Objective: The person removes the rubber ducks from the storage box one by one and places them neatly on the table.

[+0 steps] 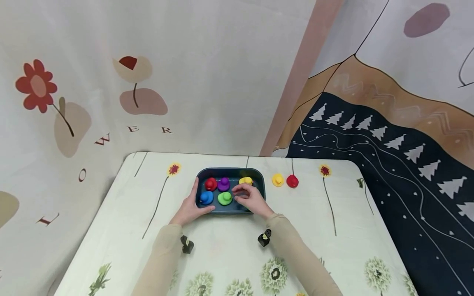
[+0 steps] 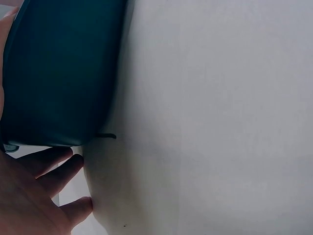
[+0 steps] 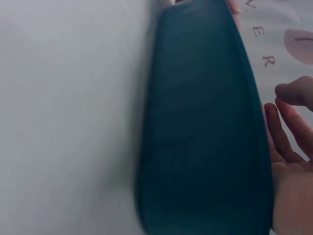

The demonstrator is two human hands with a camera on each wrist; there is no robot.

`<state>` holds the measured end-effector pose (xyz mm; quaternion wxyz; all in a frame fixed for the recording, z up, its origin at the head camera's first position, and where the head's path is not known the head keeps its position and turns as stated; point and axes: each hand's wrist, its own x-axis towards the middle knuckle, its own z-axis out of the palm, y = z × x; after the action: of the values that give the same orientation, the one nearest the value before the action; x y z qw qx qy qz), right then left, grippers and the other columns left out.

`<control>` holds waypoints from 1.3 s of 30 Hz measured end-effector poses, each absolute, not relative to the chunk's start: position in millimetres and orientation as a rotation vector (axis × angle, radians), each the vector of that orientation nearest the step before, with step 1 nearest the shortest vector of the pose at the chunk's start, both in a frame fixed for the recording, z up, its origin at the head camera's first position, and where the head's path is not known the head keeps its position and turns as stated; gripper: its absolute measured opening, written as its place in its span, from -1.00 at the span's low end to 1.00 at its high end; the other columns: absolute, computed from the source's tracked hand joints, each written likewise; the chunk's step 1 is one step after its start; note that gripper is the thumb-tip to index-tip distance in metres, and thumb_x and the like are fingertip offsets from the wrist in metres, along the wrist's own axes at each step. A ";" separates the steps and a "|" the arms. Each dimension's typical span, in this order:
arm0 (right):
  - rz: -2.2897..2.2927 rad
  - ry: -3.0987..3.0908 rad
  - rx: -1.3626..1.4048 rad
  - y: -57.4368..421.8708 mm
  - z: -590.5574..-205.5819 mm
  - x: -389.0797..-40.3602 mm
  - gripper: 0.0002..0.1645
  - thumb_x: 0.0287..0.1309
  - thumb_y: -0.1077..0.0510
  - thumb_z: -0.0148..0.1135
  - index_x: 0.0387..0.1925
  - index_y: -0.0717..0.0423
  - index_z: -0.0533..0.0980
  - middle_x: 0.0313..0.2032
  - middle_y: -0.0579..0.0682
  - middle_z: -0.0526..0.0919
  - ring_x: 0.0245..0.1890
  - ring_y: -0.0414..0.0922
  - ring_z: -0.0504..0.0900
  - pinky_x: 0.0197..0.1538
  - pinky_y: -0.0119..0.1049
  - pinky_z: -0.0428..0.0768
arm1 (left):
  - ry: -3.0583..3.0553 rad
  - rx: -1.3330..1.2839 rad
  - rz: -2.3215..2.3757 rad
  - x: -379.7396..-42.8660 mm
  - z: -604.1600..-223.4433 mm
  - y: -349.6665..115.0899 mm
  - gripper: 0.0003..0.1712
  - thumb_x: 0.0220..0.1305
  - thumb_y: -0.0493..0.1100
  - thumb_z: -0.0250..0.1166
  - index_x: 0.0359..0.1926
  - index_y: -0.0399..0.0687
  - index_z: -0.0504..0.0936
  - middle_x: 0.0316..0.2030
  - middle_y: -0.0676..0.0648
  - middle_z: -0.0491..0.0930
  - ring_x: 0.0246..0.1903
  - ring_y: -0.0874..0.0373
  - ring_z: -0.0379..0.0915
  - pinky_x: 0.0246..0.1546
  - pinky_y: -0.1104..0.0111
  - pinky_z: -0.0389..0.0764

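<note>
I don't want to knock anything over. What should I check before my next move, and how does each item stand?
1. Left hand against tray: ok, at its left end.
2. Right hand free: ok, nothing visible between thumb and fingers.
3. Right hand clear of green duck: cannot tell; very close.
4. Inner yellow duck fully visible: not ok, partly covered.
5. All ducks inside: not ok; outer yellow duck and outer red duck are right of the tray.

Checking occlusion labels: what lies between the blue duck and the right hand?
The green duck, in the tray, lies between the blue duck and the right hand. Only the head view shows this.
</note>
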<state>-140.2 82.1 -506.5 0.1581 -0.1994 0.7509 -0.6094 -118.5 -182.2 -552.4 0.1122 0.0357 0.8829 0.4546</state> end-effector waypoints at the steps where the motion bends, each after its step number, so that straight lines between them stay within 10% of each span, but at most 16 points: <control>1: -1.728 2.152 -0.586 79.5 -502.2 -138.2 -0.67 0.22 0.46 0.14 0.03 0.51 0.43 0.02 0.42 0.49 0.04 0.24 0.53 0.06 -0.22 0.56 | 2.592 0.103 1.334 -118.4 -552.5 -182.0 0.37 0.07 0.18 0.45 0.52 0.25 -0.45 0.44 -0.37 -0.06 0.35 -0.33 0.01 0.28 -0.15 0.11; 12: -1.627 2.283 -0.529 59.0 -534.0 -154.0 -0.68 0.20 0.37 0.22 0.01 0.24 0.54 0.02 0.05 0.58 0.03 0.01 0.55 0.12 -0.15 0.50 | 2.592 0.110 1.355 -117.2 -555.2 -181.0 0.37 0.04 0.23 0.45 0.52 0.26 -0.43 0.44 -0.37 -0.04 0.35 -0.33 0.02 0.26 -0.17 0.13; 39: -1.312 2.305 -0.645 56.2 -537.4 -156.9 -0.67 0.16 0.35 0.29 -0.01 0.15 0.60 -0.17 -0.06 0.61 -0.32 -0.19 0.51 -0.28 -0.39 0.52 | 2.575 0.099 1.374 -116.7 -552.0 -181.7 0.37 0.06 0.17 0.46 0.52 0.26 -0.44 0.44 -0.36 -0.05 0.36 -0.32 0.00 0.28 -0.16 0.11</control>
<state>-156.9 56.2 -537.4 0.2045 -0.2311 0.8267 -0.4704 -116.7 -181.7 -552.0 0.1101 0.0336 0.8764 0.4677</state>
